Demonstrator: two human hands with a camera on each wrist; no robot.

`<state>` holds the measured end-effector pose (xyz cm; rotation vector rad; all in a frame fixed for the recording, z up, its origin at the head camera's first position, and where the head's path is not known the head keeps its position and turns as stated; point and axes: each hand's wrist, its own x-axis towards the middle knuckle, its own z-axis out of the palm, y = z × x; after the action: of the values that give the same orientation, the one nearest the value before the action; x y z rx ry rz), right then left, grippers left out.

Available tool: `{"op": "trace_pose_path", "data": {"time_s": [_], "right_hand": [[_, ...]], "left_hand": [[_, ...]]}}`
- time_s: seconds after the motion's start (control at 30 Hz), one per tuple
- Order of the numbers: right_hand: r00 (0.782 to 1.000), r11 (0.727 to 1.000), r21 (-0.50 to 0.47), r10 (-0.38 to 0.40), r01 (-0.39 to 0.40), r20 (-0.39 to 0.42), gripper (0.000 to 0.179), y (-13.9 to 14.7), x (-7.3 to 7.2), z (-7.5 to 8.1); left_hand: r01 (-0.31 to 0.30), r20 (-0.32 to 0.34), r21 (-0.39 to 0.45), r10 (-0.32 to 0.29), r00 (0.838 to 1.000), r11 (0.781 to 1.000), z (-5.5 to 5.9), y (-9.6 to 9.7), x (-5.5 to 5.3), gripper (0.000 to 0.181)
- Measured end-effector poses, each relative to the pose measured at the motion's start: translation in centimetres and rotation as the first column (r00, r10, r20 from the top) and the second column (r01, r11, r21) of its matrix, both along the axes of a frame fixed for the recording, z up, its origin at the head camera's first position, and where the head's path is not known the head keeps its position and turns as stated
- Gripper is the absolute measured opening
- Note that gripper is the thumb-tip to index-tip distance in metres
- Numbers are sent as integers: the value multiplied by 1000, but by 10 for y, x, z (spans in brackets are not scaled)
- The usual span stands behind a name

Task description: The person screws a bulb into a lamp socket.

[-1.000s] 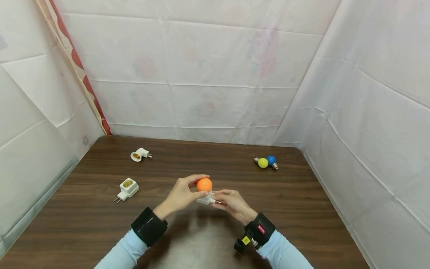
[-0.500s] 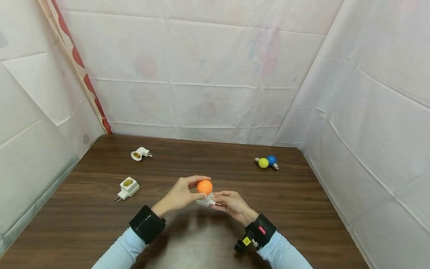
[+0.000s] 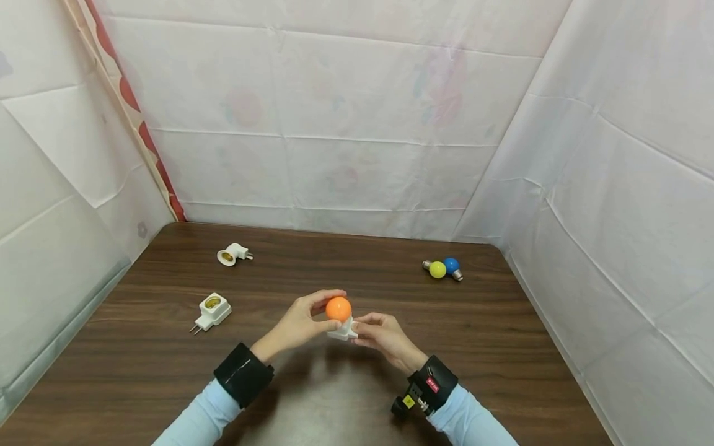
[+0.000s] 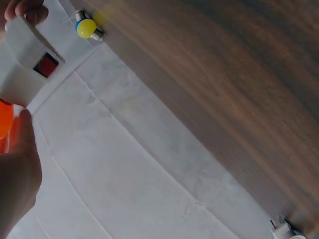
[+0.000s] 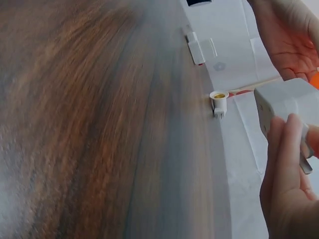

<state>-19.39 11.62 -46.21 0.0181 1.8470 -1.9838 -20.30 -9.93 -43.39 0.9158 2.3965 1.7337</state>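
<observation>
Near the middle of the head view, an orange light bulb [image 3: 338,309] sits upright on a white plug-in bulb socket [image 3: 343,332], both held above the table. My left hand [image 3: 299,325] grips the bulb between thumb and fingers. From the other side my right hand [image 3: 385,337] pinches the socket at its plug end. A red switch [image 4: 46,65] shows on the socket's side in the left wrist view. In the right wrist view, the fingers [image 5: 286,159] press along the socket's underside. The bulb's screw base is hidden.
On the brown wooden table [image 3: 312,266], a square white socket [image 3: 212,311] lies at left. A round-mouthed white socket [image 3: 233,254] lies behind it. A yellow bulb [image 3: 437,269] and a blue bulb [image 3: 451,266] touch at the back right. White sheeting [image 3: 334,124] walls the back and sides.
Both hands stay at nearly the same place with the bulb and socket. The socket's metal prongs, seen earlier by the right fingers, are now covered in the head view.
</observation>
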Motion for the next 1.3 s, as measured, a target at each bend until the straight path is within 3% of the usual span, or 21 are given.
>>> {"op": "trace_pose_path", "data": {"time_s": [0.2, 0.3, 0.43, 0.53, 0.6, 0.63, 0.7, 0.77, 0.83, 0.9, 0.97, 1.07, 1.13, 1.2, 1.3], "right_hand": [[1000, 1000, 29, 6, -5, -28, 38, -1, -4, -2], [1000, 999, 36, 13, -12, -25, 37, -1, -5, -3], [999, 997, 64, 44, -42, -32, 37, -1, -8, -6], [990, 982, 177, 86, -65, -113, 33, -2, -9, -10], [961, 943, 325, 151, -70, -232, 29, -3, -9, -11], [932, 906, 419, 203, -62, -300, 26, -3, -9, -12], [839, 794, 608, 341, -16, -424, 20, -6, -7, -12], [714, 664, 747, 501, 46, -489, 16, -9, -5, -11], [588, 547, 831, 640, 103, -494, 16, -12, -3, -12], [483, 472, 869, 732, 149, -481, 16, -15, 0, -13], [404, 427, 882, 785, 198, -470, 16, -17, 1, -15], [318, 409, 873, 818, 265, -479, 10, -21, 0, -17], [279, 404, 863, 828, 305, -486, 5, -24, -1, -18], [263, 408, 854, 828, 322, -495, 3, -26, -3, -18], [275, 420, 850, 817, 319, -507, 2, -29, -8, -16]], "left_hand": [[18, -32, -95, -21, 999, 995, -10, -3, -1, 74], [-5, -30, -155, 1, 1000, 988, -17, -3, -3, 66], [-43, -2, -152, 43, 999, 987, -26, -4, -4, 49], [-41, 18, -145, 44, 999, 989, -30, -6, -4, 44], [-42, 14, -171, 45, 999, 984, -34, -8, -4, 43], [-50, 17, -189, 55, 998, 981, -37, -9, -4, 43], [-77, 4, -230, 80, 997, 970, -42, -12, -4, 44], [-97, 0, -268, 101, 995, 959, -47, -16, -3, 45], [-107, 0, -288, 111, 994, 952, -51, -18, -3, 45], [-104, -8, -305, 107, 994, 947, -52, -19, -3, 43], [-92, -5, -305, 95, 996, 948, -52, -20, -4, 41], [-72, -2, -308, 75, 997, 949, -51, -20, -6, 38], [-57, 9, -303, 63, 998, 951, -49, -21, -7, 37], [-44, 14, -308, 50, 999, 950, -49, -20, -8, 36], [-69, -20, -339, 66, 998, 938, -48, -20, -13, 35]]}}
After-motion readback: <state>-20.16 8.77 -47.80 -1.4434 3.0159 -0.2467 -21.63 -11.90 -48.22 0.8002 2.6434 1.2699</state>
